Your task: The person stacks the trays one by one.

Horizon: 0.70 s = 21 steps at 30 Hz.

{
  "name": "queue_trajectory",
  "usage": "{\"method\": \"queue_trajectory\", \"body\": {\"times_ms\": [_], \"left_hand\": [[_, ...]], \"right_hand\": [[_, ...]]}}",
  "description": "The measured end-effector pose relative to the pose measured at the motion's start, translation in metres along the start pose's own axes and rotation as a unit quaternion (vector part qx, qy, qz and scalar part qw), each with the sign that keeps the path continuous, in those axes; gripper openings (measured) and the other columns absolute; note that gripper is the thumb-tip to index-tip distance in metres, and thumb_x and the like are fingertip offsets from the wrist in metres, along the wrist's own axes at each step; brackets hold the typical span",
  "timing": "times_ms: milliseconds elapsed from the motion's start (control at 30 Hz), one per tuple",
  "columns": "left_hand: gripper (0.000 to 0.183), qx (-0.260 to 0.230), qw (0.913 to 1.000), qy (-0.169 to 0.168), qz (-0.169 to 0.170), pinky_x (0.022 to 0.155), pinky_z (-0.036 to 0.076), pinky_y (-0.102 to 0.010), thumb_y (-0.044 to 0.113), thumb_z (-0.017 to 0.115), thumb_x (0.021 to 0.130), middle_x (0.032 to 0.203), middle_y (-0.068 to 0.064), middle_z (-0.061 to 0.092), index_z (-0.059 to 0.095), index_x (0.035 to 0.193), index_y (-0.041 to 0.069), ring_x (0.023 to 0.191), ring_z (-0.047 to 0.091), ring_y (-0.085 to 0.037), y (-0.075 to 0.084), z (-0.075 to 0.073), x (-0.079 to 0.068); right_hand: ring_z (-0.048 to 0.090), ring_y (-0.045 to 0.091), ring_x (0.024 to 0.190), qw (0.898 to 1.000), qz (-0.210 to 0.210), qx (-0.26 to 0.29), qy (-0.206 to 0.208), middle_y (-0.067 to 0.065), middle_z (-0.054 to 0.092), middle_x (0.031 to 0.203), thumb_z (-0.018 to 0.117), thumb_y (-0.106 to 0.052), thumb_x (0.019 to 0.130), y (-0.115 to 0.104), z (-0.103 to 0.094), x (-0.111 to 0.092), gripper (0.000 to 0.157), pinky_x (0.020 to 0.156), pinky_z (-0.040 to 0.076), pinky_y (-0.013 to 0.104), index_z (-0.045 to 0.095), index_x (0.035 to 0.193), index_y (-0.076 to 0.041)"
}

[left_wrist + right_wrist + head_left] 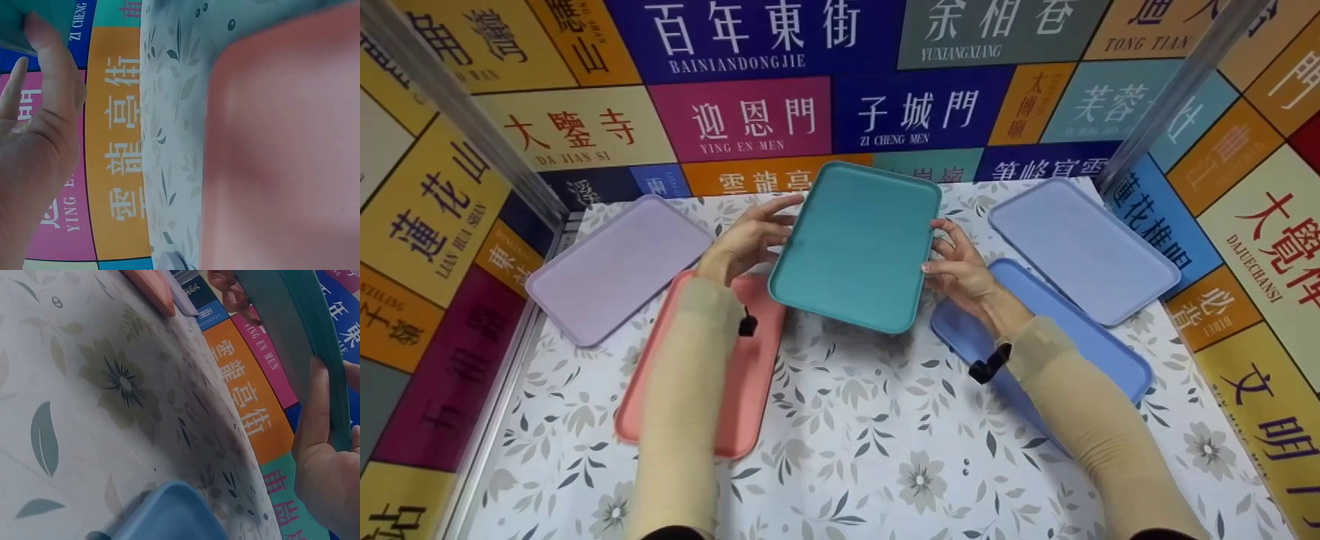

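A teal-green rectangular tray [859, 247] is held up off the table, tilted, between both hands. My left hand [750, 236] holds its left edge; in the left wrist view a digit of that hand [45, 140] touches the tray's corner [14, 28]. My right hand [964, 274] pinches the right edge between thumb and fingers. The right wrist view shows this hand [320, 478] on the tray's rim [323, 337]. Below my left forearm lies a pink tray [746, 375], and under my right forearm a blue tray [1080, 349], both partly covered.
A lilac tray [619, 270] lies at the back left and a pale periwinkle tray [1084, 247] at the back right, beside the blue one. The table wears a floral white cloth [847, 450]. Colourful lettered panels [742, 116] wall the back and sides.
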<state>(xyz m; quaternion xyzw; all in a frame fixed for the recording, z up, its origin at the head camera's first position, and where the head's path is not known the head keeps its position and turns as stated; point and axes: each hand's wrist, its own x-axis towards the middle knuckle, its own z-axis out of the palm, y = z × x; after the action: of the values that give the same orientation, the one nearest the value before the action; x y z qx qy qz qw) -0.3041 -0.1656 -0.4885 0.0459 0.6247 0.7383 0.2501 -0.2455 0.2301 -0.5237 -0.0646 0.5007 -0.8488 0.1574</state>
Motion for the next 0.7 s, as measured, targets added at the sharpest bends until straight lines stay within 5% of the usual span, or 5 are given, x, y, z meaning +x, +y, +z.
{"method": "queue_trajectory", "body": {"times_ms": [200, 433, 700], "left_hand": [[0.074, 0.025, 0.9994, -0.021, -0.007, 0.077, 0.072, -0.037, -0.007, 0.059, 0.102, 0.137, -0.010, 0.072, 0.053, 0.168, 0.027, 0.097, 0.078, -0.021, -0.003, -0.001, -0.004], [0.078, 0.037, 0.9993, 0.002, -0.001, 0.081, 0.071, -0.039, -0.011, 0.062, 0.100, 0.141, -0.013, 0.070, 0.054, 0.167, 0.027, 0.103, 0.075, -0.022, -0.008, 0.004, -0.002], [0.084, 0.067, 0.9966, 0.049, 0.005, 0.078, 0.070, -0.039, -0.012, 0.065, 0.094, 0.144, -0.015, 0.061, 0.051, 0.169, 0.024, 0.105, 0.072, -0.024, -0.021, 0.013, 0.009]], "right_hand": [[0.079, 0.018, 0.090, 0.999, 0.033, -0.012, -0.021, 0.006, 0.067, 0.125, 0.055, 0.024, 0.098, -0.009, -0.004, 0.005, 0.073, 0.077, 0.069, 0.031, 0.041, 0.156, -0.017], [0.078, 0.017, 0.091, 0.996, 0.051, -0.071, -0.010, 0.004, 0.072, 0.122, 0.056, 0.026, 0.097, -0.022, -0.012, 0.020, 0.077, 0.078, 0.067, 0.028, 0.042, 0.163, -0.011], [0.074, 0.012, 0.103, 0.974, 0.101, -0.198, 0.032, 0.002, 0.068, 0.131, 0.062, 0.019, 0.099, -0.033, -0.020, 0.042, 0.080, 0.080, 0.065, 0.025, 0.045, 0.170, -0.012]]}}
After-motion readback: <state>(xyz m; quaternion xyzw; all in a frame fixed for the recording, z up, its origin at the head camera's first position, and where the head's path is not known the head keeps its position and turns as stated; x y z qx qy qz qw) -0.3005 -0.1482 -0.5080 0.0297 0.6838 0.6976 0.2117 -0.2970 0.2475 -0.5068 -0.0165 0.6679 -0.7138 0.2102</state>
